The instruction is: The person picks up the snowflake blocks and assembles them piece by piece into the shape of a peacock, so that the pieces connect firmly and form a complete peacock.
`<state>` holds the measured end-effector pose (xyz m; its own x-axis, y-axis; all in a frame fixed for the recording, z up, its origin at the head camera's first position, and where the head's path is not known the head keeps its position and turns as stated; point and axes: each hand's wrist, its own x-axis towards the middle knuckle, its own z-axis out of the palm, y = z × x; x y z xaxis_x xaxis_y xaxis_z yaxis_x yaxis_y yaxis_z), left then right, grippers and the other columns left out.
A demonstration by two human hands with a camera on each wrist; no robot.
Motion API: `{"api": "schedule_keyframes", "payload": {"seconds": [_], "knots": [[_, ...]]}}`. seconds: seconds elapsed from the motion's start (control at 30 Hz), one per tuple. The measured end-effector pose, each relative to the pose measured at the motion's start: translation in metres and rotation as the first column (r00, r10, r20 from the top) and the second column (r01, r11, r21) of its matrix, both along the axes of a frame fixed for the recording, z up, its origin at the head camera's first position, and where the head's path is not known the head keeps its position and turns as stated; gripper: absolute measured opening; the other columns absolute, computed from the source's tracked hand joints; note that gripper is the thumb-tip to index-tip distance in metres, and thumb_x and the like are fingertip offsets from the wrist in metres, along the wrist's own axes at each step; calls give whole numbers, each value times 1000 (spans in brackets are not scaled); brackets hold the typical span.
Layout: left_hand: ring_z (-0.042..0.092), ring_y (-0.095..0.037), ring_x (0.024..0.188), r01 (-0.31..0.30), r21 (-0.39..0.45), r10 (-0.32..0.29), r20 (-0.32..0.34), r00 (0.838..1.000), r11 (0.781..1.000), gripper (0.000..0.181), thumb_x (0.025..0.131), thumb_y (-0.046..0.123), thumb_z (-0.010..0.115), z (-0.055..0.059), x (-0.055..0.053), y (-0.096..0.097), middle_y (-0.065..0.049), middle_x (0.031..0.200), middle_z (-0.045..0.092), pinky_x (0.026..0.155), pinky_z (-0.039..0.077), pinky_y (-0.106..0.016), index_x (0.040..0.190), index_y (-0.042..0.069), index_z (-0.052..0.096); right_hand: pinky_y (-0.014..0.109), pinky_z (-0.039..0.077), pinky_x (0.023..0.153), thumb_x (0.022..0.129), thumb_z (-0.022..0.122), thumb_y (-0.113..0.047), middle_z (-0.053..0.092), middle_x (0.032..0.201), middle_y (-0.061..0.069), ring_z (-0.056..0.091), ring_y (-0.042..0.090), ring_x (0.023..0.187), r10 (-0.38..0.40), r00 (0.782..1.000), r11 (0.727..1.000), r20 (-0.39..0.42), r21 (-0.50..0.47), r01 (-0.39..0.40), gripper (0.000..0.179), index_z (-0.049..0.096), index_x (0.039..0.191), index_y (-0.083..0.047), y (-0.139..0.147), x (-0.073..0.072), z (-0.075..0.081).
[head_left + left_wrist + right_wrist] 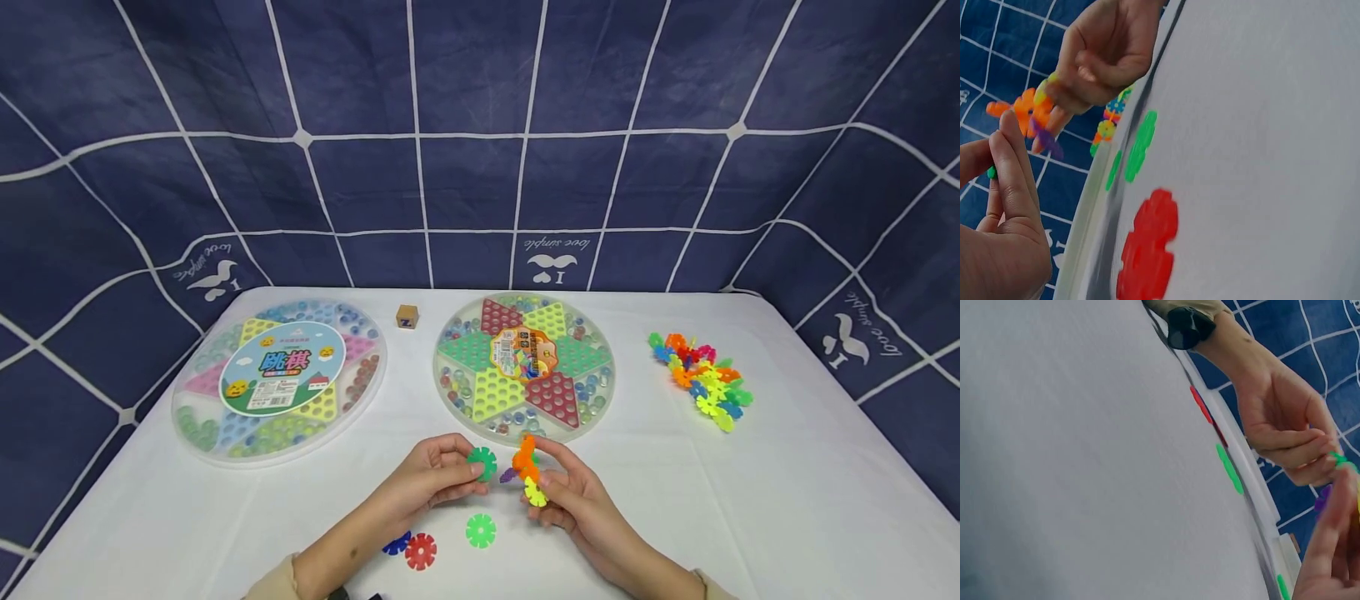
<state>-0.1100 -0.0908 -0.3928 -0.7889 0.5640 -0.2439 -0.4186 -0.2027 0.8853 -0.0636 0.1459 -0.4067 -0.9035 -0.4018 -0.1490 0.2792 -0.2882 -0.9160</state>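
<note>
Between thumb and fingers, my left hand (pixel 435 477) pinches a green notched plastic disc (pixel 483 464). Just across from it, my right hand (pixel 573 500) holds a small cluster of joined discs (pixel 527 458), mostly orange, with yellow, purple and a bit of green. A narrow gap separates the green disc from the cluster in the head view. On the white table below lie a light green disc (pixel 481 531), a red disc (pixel 421 552) and a blue disc (pixel 397 544), the blue one partly covered by the left forearm. In the left wrist view the red disc (pixel 1149 247) appears large.
Two round Chinese checkers boards with marbles lie behind the hands, one at left (pixel 360 367) and one at centre (pixel 498 392). A wooden letter cube (pixel 407 317) stands between them. A bigger multicoloured disc assembly (pixel 705 379) lies at right. Blue checked cloth (pixel 480 183) hangs behind.
</note>
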Motion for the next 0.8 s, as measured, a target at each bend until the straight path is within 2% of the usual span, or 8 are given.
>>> {"api": "schedule_keyframes", "payload": {"seconds": [0.07,0.13,0.23,0.37,0.5,0.57,0.67,0.8], "knots": [[67,-18,77,29,26,-30,5,1000,999,13,86,5,65,1,3,2,-7,82,67,69,53,-20,92,4,54,27,54,74,98,48,-9,64,98,10,66,21,84,34,999,999,-9,-40,-34,51,25,143,-2,0,1,0],[67,-17,75,37,46,-37,9,999,998,13,86,4,65,3,5,3,-6,81,67,68,53,-19,92,5,53,33,53,79,98,48,-7,64,100,12,65,26,90,59,998,997,-31,-56,-60,47,29,140,0,-1,2,0],[67,-16,74,26,55,-27,15,1000,998,13,86,4,64,5,7,4,-6,80,67,66,52,-18,90,5,53,37,52,79,97,48,-6,64,100,15,65,31,91,78,995,995,-58,-59,-81,37,39,133,-3,-2,3,-1],[67,-15,72,28,51,-29,20,999,998,11,86,3,64,5,8,5,-6,77,67,67,53,-18,89,5,53,40,52,78,97,47,-4,64,98,19,64,35,90,100,990,993,-96,-51,-105,31,45,128,-6,-4,3,-4],[67,-14,70,44,44,-45,17,999,998,11,86,3,63,4,11,7,-5,74,66,66,53,-20,87,5,52,43,53,76,98,47,-6,64,97,24,65,36,87,68,987,998,-146,16,-66,26,46,123,0,-6,4,-7],[67,-14,69,53,43,-54,27,998,998,12,86,3,63,4,13,8,-6,72,66,65,53,-20,86,4,51,43,54,73,98,49,-8,66,93,22,66,31,83,35,982,996,-187,85,-20,24,47,118,4,-8,5,-8],[67,-15,67,67,39,-68,49,996,997,13,86,3,63,4,15,10,-9,72,66,64,54,-20,84,4,50,40,56,68,96,53,-10,68,86,17,66,20,77,17,955,979,-296,198,44,21,50,109,7,-10,7,-8],[66,-14,64,81,32,-83,79,993,996,12,86,3,62,4,16,11,-9,71,65,62,53,-19,83,4,51,34,56,59,96,53,-8,67,78,8,63,13,66,67,871,943,-487,317,105,11,58,100,1,-10,9,-9]]}}
